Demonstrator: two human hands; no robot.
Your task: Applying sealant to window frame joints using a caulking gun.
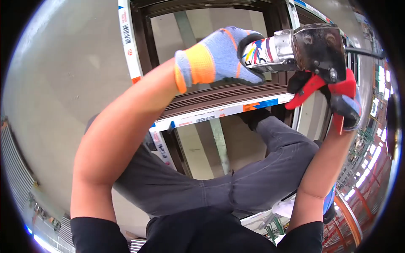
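Observation:
My left hand [228, 55], in a blue and orange knit glove with dark palm coating, is wrapped round the front of a sealant cartridge [259, 52] with a colourful label. The cartridge sits in a caulking gun [318, 48] with a worn dark metal body, red handle and trigger, and a rod sticking out to the right. My right hand [346, 111], gloved too, grips the red handle; some of its fingers are hidden. Below the gun lies a dark brown window frame [211, 99], its edges covered by white printed protective tape. The cartridge's tip is hidden by my left hand.
My legs straddle the near part of the frame, with a glazed or open panel between them. Grey floor [76, 63] spreads on the left, with ribbed metal panels [17, 156] at the far left. Orange-red racks [358, 198] and bright lights stand at the right.

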